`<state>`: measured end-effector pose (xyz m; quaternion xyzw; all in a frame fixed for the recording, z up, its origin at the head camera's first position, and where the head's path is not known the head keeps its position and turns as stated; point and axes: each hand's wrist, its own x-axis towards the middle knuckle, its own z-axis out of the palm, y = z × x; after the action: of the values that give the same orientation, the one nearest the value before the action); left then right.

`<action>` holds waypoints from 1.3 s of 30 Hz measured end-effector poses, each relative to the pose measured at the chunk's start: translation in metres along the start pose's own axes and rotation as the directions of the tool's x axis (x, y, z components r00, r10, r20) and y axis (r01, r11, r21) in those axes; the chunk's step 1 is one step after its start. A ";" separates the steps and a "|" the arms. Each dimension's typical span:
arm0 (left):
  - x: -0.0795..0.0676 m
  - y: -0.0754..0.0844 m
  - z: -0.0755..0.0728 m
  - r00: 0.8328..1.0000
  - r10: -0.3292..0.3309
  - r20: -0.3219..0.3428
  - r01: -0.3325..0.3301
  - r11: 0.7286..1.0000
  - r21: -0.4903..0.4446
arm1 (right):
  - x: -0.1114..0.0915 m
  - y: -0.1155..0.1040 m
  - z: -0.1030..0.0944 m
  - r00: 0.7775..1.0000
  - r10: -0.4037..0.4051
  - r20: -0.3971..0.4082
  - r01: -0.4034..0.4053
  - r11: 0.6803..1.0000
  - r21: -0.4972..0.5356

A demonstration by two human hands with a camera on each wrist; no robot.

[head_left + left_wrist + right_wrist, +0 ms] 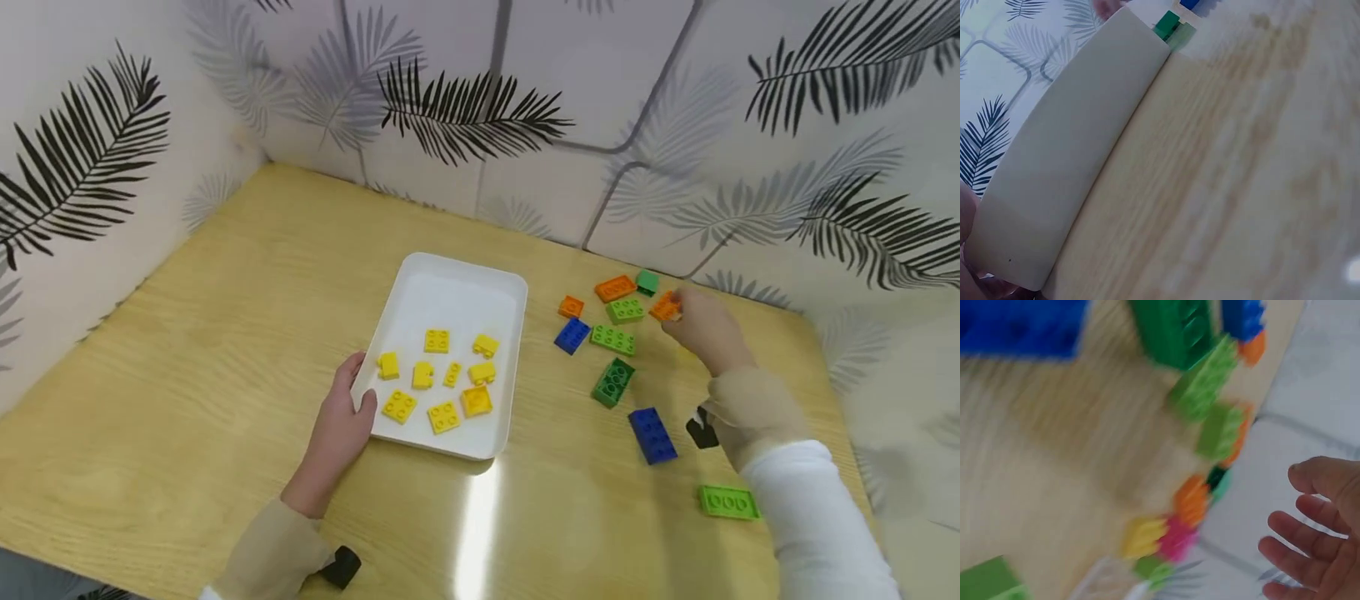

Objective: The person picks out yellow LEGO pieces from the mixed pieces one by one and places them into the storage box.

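My left hand (341,425) grips the left side of a white tray (442,287), thumb over the rim. Several yellow toy building bricks (437,341) lie spread in the tray's nearer half. The left wrist view shows the tray's outer wall (1072,150), with part of the hand at its lower corner. At the right, my right hand (705,325) is over the table beside an orange brick (664,306). In the right wrist view its fingers (1300,559) are spread and hold nothing, apart from the blurred orange brick (1191,500).
Right of the tray lie loose bricks: blue (652,435), dark green (613,382), lime (729,502) and orange (616,288). The right wrist view also shows yellow (1144,536) and pink (1177,539) bricks. A leaf-patterned wall (480,192) borders the table's far edge.
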<state>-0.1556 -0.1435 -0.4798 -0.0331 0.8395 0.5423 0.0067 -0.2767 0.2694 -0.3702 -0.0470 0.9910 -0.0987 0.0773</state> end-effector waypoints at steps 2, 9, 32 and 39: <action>-0.005 -0.001 0.001 1.000 -0.020 0.006 0.020 1.000 0.016 | -0.006 0.027 0.011 0.997 0.068 -0.043 -0.068 0.998 0.001; -0.004 0.007 0.009 1.000 -0.024 0.004 0.024 0.999 0.032 | -0.007 0.071 0.036 0.973 0.110 -0.202 -0.143 0.977 -0.159; -0.001 0.001 0.003 1.000 -0.006 -0.030 0.008 0.999 0.054 | 0.019 0.051 0.054 0.968 0.020 -0.250 -0.044 0.995 -0.092; -0.002 0.000 0.006 1.000 -0.002 -0.011 0.002 1.000 0.028 | 0.022 -0.001 0.039 0.975 -0.075 -0.211 0.087 0.995 0.051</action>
<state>-0.1540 -0.1381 -0.4817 -0.0367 0.8471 0.5301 0.0030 -0.2916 0.2589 -0.4109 -0.0745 0.9875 -0.1358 -0.0299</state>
